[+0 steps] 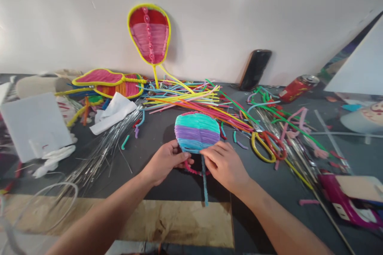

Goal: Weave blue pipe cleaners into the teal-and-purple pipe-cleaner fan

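Observation:
Between my hands is a rounded pipe-cleaner piece [197,129], banded in teal, purple and blue, with a dark pink wire frame curving out below. My left hand [167,157] pinches its lower left edge, thumb on top. At its lower right edge, the fingers of my right hand [224,163] press together on the blue band. A blue pipe-cleaner stem [205,187] hangs down from the piece toward me. Whether my right fingers also hold a loose strand cannot be made out.
Loose pipe cleaners [191,97] lie behind the piece. Scissors [266,147] rest at right, near a red can [299,87] and a phone [255,69]. A yellow-edged pink pipe-cleaner shape [149,36] stands against the wall. Bare wires [98,155] and white paper [113,113] lie left.

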Tool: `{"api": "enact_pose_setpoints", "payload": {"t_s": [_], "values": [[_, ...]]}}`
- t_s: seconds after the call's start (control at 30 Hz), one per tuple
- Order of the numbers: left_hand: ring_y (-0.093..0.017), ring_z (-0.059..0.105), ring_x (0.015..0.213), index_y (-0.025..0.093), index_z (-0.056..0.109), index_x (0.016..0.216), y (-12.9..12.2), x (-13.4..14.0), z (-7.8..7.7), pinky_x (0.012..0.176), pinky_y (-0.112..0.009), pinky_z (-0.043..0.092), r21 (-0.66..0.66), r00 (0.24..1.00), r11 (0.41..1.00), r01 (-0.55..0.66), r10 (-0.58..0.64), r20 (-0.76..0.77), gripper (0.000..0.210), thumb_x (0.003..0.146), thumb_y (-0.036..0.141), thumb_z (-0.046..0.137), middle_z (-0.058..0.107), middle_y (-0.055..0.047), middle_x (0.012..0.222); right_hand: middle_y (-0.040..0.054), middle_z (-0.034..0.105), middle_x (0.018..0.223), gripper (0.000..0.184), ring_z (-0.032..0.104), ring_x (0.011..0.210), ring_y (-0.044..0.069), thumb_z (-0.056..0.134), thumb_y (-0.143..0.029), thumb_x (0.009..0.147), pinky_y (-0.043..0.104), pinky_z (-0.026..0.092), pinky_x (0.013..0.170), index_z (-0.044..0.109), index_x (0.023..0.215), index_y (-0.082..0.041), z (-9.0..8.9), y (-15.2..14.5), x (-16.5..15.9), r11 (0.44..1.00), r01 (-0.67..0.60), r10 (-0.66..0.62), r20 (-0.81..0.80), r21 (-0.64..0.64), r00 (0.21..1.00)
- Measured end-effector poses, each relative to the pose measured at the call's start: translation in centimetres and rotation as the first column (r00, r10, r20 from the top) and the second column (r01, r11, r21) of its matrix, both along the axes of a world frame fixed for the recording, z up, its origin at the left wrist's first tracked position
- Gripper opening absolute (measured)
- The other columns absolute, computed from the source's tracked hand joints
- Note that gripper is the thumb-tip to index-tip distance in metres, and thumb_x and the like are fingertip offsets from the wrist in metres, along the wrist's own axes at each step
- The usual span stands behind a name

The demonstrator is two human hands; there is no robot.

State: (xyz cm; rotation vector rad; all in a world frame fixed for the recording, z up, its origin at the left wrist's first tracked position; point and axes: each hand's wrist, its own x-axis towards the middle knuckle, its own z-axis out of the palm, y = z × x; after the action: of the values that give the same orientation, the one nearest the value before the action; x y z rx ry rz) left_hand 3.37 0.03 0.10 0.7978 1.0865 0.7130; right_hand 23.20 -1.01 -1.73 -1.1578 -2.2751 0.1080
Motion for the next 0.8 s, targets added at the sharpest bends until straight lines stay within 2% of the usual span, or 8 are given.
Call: {"api": "enact_pose_setpoints", "payload": {"t_s": [0.17, 0.3, 0.4, 0.53, 0.67, 0.8], "values": [[-0.014, 0.066, 0.069, 0.014, 0.062, 0.09, 0.1, 0.1, -0.1, 0.058, -0.021, 0.048, 0.028, 0.998, 0.999, -0.041, 0.043, -0.055, 0.033, 0.068, 0.034, 0.075, 0.067, -0.004, 0.077, 0.0017, 0.069, 0.075, 0.015, 0.055, 0.076, 0.017, 0.054, -0.009, 0.082, 0.031, 0.041, 0.073, 0.065, 0.084, -0.019, 0.4, 0.1, 0.1, 0.999, -0.015, 0.015, -0.011, -0.043, 1.0], [-0.013, 0.065, 0.069, 0.013, 0.063, 0.089, 0.1, -0.1, -0.1, 0.059, -0.02, 0.047, 0.045, 0.998, 0.999, -0.013, 0.016, -0.056, 0.032, 0.069, 0.034, 0.074, 0.068, -0.005, 0.076, 0.0019, 0.068, 0.077, 0.01, 0.057, 0.075, 0.016, 0.056, -0.019, 0.085, 0.031, 0.042, 0.073, 0.065, 0.083, -0.02, 0.7, 0.2, 0.2, 0.996, -0.002, -0.006, -0.091, -0.093, 0.996], [-0.014, 0.065, 0.07, 0.013, 0.065, 0.092, -0.1, 0.0, -0.3, 0.06, -0.02, 0.047, 0.04, 0.998, 0.998, 0.049, -0.047, -0.044, 0.032, 0.07, 0.034, 0.074, 0.069, -0.007, 0.08, 0.0023, 0.067, 0.079, 0.011, 0.058, 0.077, 0.016, 0.055, -0.022, 0.088, 0.031, 0.042, 0.075, 0.066, 0.086, -0.021, 0.5, 0.2, 0.1, 0.998, 0.011, -0.017, -0.096, -0.06, 0.995], [-0.014, 0.064, 0.071, 0.013, 0.067, 0.09, -0.4, 0.4, -0.3, 0.061, -0.02, 0.047, 0.052, 0.991, 0.99, 0.129, -0.128, -0.039, 0.029, 0.073, 0.035, 0.07, 0.069, -0.006, 0.078, 0.002, 0.065, 0.075, 0.012, 0.056, 0.075, 0.016, 0.056, -0.022, 0.088, 0.03, 0.042, 0.073, 0.066, 0.082, -0.022, 0.1, 0.0, -0.4, 0.999, -0.023, 0.022, -0.024, -0.033, 0.999], [-0.013, 0.062, 0.069, 0.014, 0.067, 0.091, -0.5, 0.5, -0.3, 0.063, -0.022, 0.048, 0.027, 0.986, 0.986, 0.167, -0.166, -0.009, 0.03, 0.071, 0.035, 0.072, 0.068, -0.004, 0.078, 0.0021, 0.063, 0.073, 0.012, 0.055, 0.074, 0.016, 0.055, -0.023, 0.087, 0.029, 0.041, 0.07, 0.065, 0.081, -0.021, 0.0, -0.1, -0.9, 1.0, 0.003, -0.003, 0.023, 0.0, 1.0], [-0.012, 0.061, 0.067, 0.014, 0.065, 0.092, -0.8, 0.4, -0.7, 0.067, -0.024, 0.05, 0.011, 0.981, 0.983, 0.183, -0.184, 0.067, 0.033, 0.069, 0.036, 0.073, 0.065, -0.002, 0.074, 0.0024, 0.062, 0.073, 0.014, 0.055, 0.072, 0.015, 0.053, -0.022, 0.088, 0.028, 0.04, 0.067, 0.064, 0.079, -0.02, 0.3, -0.2, -1.4, 1.0, 0.006, -0.006, 0.001, 0.023, 1.0]]}}
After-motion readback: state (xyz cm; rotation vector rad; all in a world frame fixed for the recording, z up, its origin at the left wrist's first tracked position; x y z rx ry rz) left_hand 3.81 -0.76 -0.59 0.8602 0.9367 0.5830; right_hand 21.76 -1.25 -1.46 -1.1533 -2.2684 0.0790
